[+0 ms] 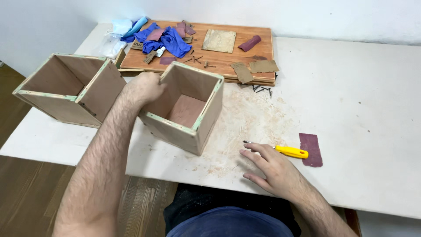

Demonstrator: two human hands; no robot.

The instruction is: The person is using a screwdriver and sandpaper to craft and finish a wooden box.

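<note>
An open wooden box with green-edged rims stands tilted on the white table. My left hand grips its left wall near the top rim. My right hand rests flat on the table near the front edge, fingers spread and holding nothing. Just beyond its fingertips lies a yellow-handled screwdriver. To the right of the tool is a dark red piece of sandpaper. Sawdust covers the table around the box.
A second open wooden box stands at the left edge. At the back lies a wooden board carrying a blue cloth, sandpaper scraps and screws. More dark screws lie loose by the board.
</note>
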